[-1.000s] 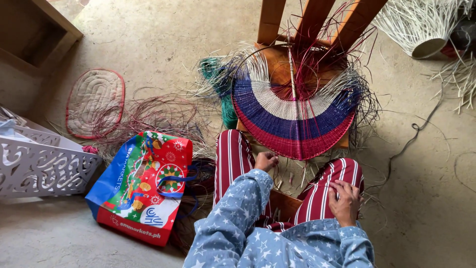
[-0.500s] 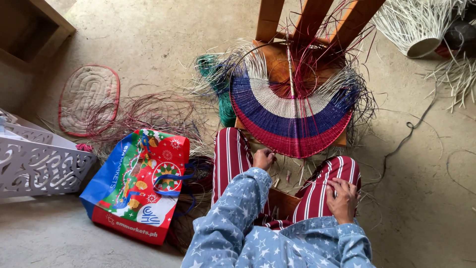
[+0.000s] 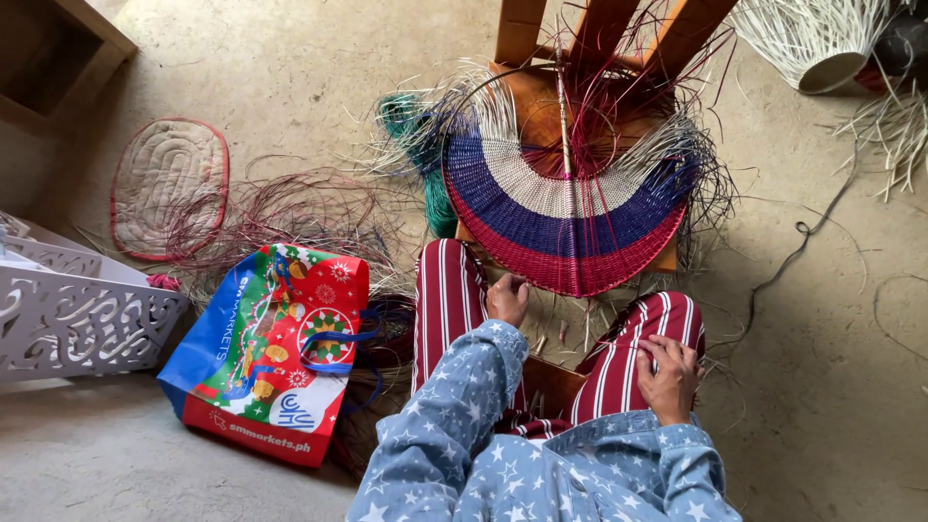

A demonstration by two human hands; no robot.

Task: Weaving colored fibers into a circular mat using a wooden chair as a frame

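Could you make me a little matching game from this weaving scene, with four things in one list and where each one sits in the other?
Things:
1. half-round woven piece
2. colourful shopping bag
3. oval mat
4. right hand

Places:
A. flat on the floor, far left
B. resting on the striped right knee
C. propped on the wooden chair
D. on the floor beside the left leg

Pairs: 1-C, 2-D, 3-A, 4-B

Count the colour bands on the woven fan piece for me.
3: a white band innermost, a blue band around it, a red band at the outer edge. Loose strands may hide more.
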